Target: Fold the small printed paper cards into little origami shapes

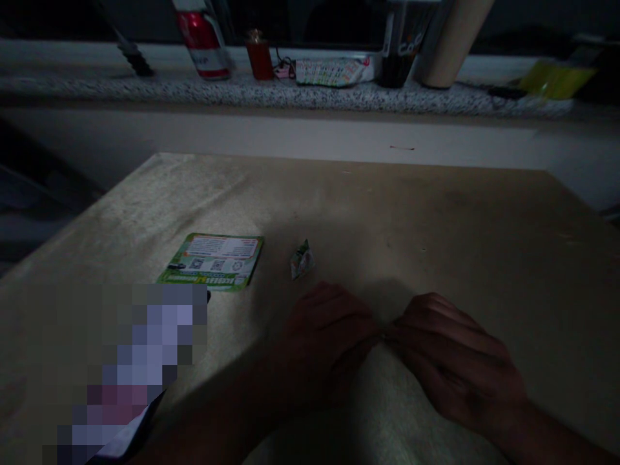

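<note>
Low over the near part of the table, my left hand [334, 329] and my right hand [455, 355] meet fingertip to fingertip. Both are closed in a pinch. Something tiny and pale may show where the fingertips touch, but it is too small and dark to name. Just beyond my left hand lies a small crumpled wrapper [302, 261], green and silvery. To its left, a flat green-and-white printed card [216, 258] with small square codes rests on the table.
The pale table [484, 226] runs back to a wall below a speckled stone sill [271, 97]. On the sill stand a red-and-white bottle [203, 45], a red-brown bottle [260, 58], a dark cup [400, 51], a cardboard tube [453, 45] and a yellow packet [557, 79]. A blurred-out object covers the near left.
</note>
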Demonstrator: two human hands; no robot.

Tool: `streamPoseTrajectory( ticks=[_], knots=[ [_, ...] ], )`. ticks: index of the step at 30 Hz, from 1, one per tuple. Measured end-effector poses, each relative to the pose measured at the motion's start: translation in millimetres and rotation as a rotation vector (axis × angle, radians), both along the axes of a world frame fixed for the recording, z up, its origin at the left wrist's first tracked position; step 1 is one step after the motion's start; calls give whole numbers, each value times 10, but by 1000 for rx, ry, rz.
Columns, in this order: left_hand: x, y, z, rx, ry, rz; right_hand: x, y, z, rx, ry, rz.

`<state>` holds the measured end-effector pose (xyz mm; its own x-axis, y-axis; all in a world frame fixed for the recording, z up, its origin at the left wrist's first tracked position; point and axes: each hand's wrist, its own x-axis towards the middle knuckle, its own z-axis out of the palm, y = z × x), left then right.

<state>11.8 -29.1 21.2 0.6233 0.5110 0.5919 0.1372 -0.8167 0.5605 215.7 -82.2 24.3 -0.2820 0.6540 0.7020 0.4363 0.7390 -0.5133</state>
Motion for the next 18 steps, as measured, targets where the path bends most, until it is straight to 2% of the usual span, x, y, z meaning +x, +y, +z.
streamPoseTrajectory(
  ticks=[6,12,18],
  knots=[
    [-8,57,22,-33,-3,6,10,-7,40,12,-3,-17],
    [-21,68,35,-8,6,74,28,-25,-43,-86,91,-2],
    [-74,93,42,-11,61,113,19,-26,-40,-140,128,20]
  ],
)
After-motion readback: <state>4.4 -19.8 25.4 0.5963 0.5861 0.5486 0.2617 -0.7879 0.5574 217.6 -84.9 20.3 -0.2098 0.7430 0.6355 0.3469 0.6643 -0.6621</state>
